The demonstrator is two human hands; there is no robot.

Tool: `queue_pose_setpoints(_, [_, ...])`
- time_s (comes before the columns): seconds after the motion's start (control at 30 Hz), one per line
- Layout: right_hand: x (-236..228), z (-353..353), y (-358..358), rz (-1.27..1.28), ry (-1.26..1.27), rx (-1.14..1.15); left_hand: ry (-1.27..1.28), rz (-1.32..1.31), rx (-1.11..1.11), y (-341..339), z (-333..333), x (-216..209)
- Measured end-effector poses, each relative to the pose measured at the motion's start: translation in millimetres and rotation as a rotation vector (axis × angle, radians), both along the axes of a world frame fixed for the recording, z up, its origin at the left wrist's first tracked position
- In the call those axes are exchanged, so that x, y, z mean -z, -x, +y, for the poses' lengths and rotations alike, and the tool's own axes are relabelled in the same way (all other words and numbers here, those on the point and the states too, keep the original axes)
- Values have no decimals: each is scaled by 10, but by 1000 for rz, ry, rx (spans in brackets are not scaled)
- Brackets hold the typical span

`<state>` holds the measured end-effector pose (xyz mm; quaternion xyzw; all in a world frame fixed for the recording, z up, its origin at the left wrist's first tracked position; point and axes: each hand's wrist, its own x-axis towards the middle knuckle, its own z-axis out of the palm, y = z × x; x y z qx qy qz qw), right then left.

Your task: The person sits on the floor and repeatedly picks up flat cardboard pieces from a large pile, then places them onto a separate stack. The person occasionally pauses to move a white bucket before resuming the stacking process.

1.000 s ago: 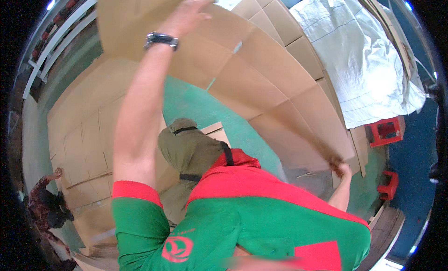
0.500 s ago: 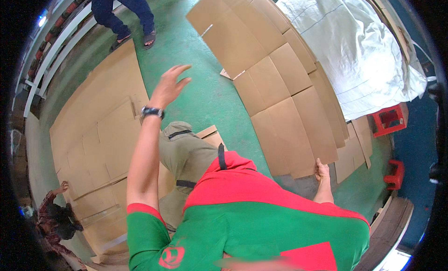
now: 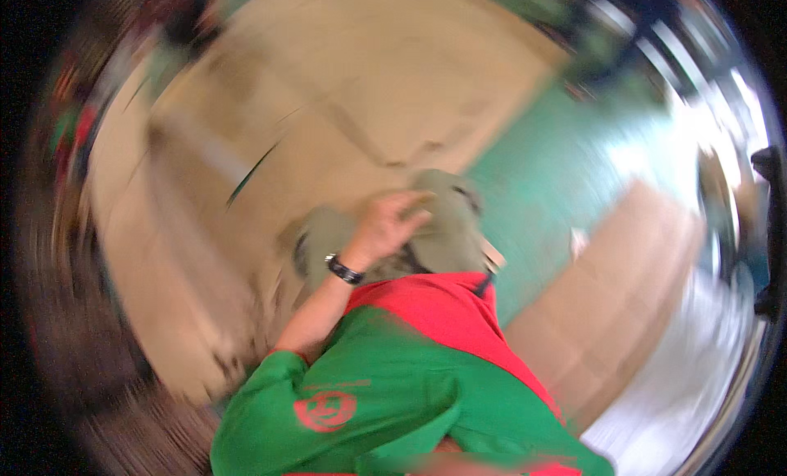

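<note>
My left hand (image 3: 387, 228), with a dark watch on the wrist, hangs over my trousers in front of my body. Its fingers are apart and slightly bent, and nothing is in them. Beyond it and to the left, large brown cardboard sheets (image 3: 393, 66) spread across the floor, blurred by motion. My right hand does not show; my shirt fills the lower right. More flattened cardboard (image 3: 607, 291) lies to my right.
White sheeting (image 3: 680, 378) lies beside the right-hand cardboard. Green floor (image 3: 557, 160) runs between the cardboard areas. Smeared dark shapes, perhaps a person's legs (image 3: 615, 41), stand at the far right. The left rim is too blurred to make out.
My view has swung left, bringing the left-hand cardboard sheets to the centre. My left hand has come down near my legs. My right hand, earlier at a cardboard edge, has left the view.
</note>
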<state>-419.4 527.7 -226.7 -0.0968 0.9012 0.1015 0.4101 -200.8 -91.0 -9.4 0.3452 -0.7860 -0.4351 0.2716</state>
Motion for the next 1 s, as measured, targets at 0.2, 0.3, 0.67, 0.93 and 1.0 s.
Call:
queue_pose_setpoints(0.2, [-9,-2594,1728,-78,54,-930,306,-240,-749,-1684,888,-681])
queue_pose_setpoints(0.3, [-256,-4726,1839,193,402,-1100,348,-499,-1299,-2526,1443,-688])
queue_pose_setpoints(0.67, [-2079,-7494,-1864,-587,1294,-1236,-282,47,-2219,-4016,2806,-183])
queue_pose_setpoints(0.93, [-2160,-6302,-2767,-1516,610,-1220,312,648,-2133,-3013,2687,-538])
queue_pose_setpoints(1.0, [-2265,-6037,-2876,-1657,531,-1352,217,635,-2183,-2635,2527,-546])
